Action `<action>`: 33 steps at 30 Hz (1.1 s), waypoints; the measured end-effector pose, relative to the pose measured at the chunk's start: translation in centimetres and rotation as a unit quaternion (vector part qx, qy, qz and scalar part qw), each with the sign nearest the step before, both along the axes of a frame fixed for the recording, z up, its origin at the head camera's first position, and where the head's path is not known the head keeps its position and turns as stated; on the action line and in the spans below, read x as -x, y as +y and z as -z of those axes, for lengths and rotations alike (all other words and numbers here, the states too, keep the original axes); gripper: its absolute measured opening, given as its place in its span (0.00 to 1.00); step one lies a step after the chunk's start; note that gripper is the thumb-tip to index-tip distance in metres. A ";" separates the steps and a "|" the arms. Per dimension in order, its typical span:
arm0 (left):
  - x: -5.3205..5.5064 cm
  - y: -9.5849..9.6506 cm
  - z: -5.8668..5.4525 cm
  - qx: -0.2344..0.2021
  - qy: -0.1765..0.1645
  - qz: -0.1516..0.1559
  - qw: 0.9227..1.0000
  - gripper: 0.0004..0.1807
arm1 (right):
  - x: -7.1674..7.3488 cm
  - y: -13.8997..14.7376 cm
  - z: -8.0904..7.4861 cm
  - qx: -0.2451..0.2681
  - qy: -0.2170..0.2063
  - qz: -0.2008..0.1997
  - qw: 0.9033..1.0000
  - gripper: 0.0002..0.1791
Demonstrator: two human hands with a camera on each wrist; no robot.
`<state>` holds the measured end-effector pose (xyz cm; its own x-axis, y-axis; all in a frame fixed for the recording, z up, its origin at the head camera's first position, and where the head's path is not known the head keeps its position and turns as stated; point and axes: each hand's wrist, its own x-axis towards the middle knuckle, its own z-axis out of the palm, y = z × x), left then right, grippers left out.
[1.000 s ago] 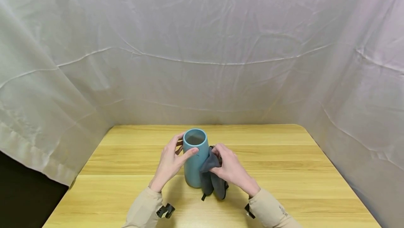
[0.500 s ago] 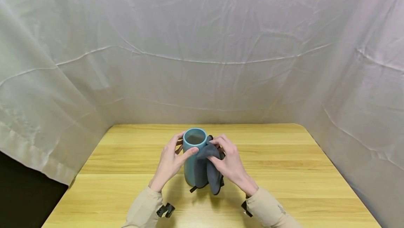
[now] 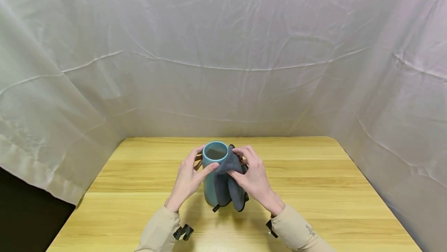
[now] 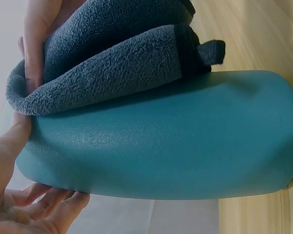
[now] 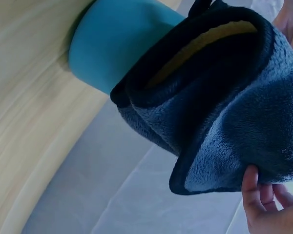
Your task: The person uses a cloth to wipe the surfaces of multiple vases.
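A tall blue vase (image 3: 210,188) with an open round mouth stands upright on the wooden table. My left hand (image 3: 186,180) grips its upper left side, thumb across the front and fingers behind. In my right hand (image 3: 256,178) is a dark grey plush towel (image 3: 232,163), pinched between thumb and fingers at the vase's upper right side near the rim. The towel hangs in folds down the vase's front right. The left wrist view shows its black edging and small loop (image 4: 212,52) lying over the vase wall (image 4: 151,146). Part of the vase is hidden behind the towel.
The wooden tabletop (image 3: 139,174) extends around the vase on all sides. Pale grey curtains (image 3: 223,89) enclose the back and both sides. At the lower left, a dark area (image 3: 28,213) lies beyond the table edge.
My right hand has moved up and slightly left along the vase with the towel, which now reaches near the rim. My left hand and the vase have stayed in place.
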<state>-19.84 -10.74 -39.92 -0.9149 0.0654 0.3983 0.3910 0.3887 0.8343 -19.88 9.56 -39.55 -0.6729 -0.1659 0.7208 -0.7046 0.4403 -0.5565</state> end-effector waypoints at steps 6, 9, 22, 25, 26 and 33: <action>0.0 0.0 0.0 -0.002 -0.004 0.003 1.000 0.32 | 0.2 0.2 -0.2 -0.014 -0.007 0.018 1.000 0.25; 0.0 0.0 0.0 -0.006 -0.005 0.006 1.000 0.32 | 0.3 0.3 -0.1 -0.024 0.000 0.026 0.999 0.24; -0.1 0.0 0.0 -0.015 -0.006 0.011 1.000 0.33 | 0.4 0.6 0.2 -0.038 -0.026 0.021 0.999 0.24; -0.1 -0.1 0.0 -0.019 -0.010 0.011 1.000 0.33 | 0.3 0.8 0.5 -0.066 -0.060 0.020 0.996 0.24; -0.1 -0.1 0.0 -0.020 -0.012 0.011 1.000 0.33 | 0.3 0.9 0.5 -0.082 -0.073 0.024 0.994 0.24; -0.1 -0.1 0.0 -0.019 -0.014 0.011 1.000 0.34 | 0.4 1.1 1.0 -0.213 -0.125 0.057 0.967 0.24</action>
